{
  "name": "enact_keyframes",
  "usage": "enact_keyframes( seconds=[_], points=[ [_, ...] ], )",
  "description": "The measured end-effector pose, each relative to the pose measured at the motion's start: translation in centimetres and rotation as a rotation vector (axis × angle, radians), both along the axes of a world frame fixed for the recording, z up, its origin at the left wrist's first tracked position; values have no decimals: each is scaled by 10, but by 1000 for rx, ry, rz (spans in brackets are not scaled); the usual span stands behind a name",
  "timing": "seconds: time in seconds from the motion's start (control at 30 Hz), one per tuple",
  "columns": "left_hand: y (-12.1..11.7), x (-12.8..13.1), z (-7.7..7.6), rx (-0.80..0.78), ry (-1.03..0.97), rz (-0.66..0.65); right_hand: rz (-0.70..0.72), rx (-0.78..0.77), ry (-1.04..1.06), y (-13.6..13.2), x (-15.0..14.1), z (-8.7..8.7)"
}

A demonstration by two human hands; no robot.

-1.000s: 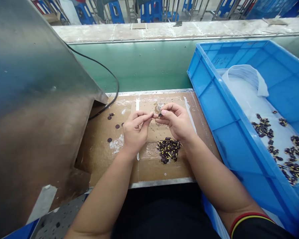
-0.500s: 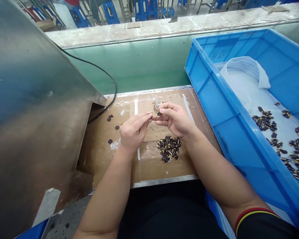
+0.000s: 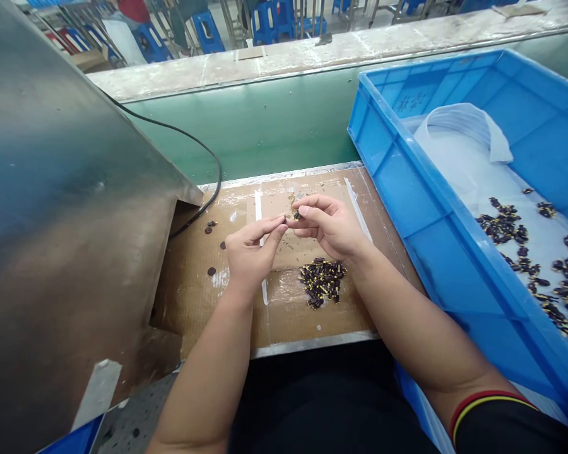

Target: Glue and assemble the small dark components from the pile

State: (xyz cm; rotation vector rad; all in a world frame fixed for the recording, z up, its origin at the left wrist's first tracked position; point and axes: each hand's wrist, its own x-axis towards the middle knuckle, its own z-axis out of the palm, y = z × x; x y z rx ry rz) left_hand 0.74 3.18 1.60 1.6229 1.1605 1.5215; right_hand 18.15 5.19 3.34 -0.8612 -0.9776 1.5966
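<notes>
My left hand (image 3: 253,249) and my right hand (image 3: 334,230) meet fingertip to fingertip over the cardboard-covered table. Between the right thumb and fingers is a small black-and-yellow piece (image 3: 297,215). The left thumb and forefinger are drawn together in a pinch at a tiny dark spot beside it, too small to name. Below the hands lies a pile of dark pieces with yellow ends (image 3: 322,282). Partly hidden behind my right fingers stands a small clear container (image 3: 300,195), with brownish crumbs around it.
Several dark round discs (image 3: 211,272) lie on the cardboard (image 3: 194,302) at left. A metal housing (image 3: 76,208) and a black cable (image 3: 189,135) border that side. On the right, a large blue crate (image 3: 435,239) holds a white liner and more dark-and-yellow pieces (image 3: 502,224).
The left thumb has dropped slightly away from the forefinger. The right hand's black-and-yellow piece has shifted a little to the left. The view has tilted slightly.
</notes>
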Motion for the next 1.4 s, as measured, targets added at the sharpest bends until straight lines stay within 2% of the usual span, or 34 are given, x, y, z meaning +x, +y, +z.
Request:
enact_keyframes(
  seconds=[0.13, 0.23, 0.43, 0.57, 0.63, 0.77, 0.87, 0.97, 1.07, 1.17, 1.33, 1.4],
  points=[
    [6, 1, -5, -323, -584, -105, -83, 138, -4, -6, -6, 5],
    [8, 1, -10, -451, -746, -135, -169, 228, -104, -13, -13, 7],
    [9, -1, -17, -394, -726, -188, -230, 342, -230, -24, -24, 3],
    [9, 3, -13, -405, -845, -191, -276, 450, -331, -28, -27, 1],
    [8, 7, -10, -377, -854, -159, -303, 474, -304, -29, -28, 0],
    [3, 13, -9, -202, -650, -37, -260, 346, -133, -28, -28, 0],
    [-1, 14, -8, -121, -444, 18, -241, 263, -106, -25, -27, 3],
    [-5, 12, -5, -13, -246, 73, -239, 237, -106, -24, -26, 5],
    [-6, 12, -2, 68, -173, 97, -225, 243, -101, -24, -26, 6],
    [-4, 12, -2, 34, -238, 87, -206, 262, -112, -25, -26, 5],
    [3, 7, -2, -223, -709, -77, -297, 411, -207, -27, -27, 2],
    [4, 5, -1, -306, -814, -125, -306, 451, -246, -28, -29, 2]
  ],
)
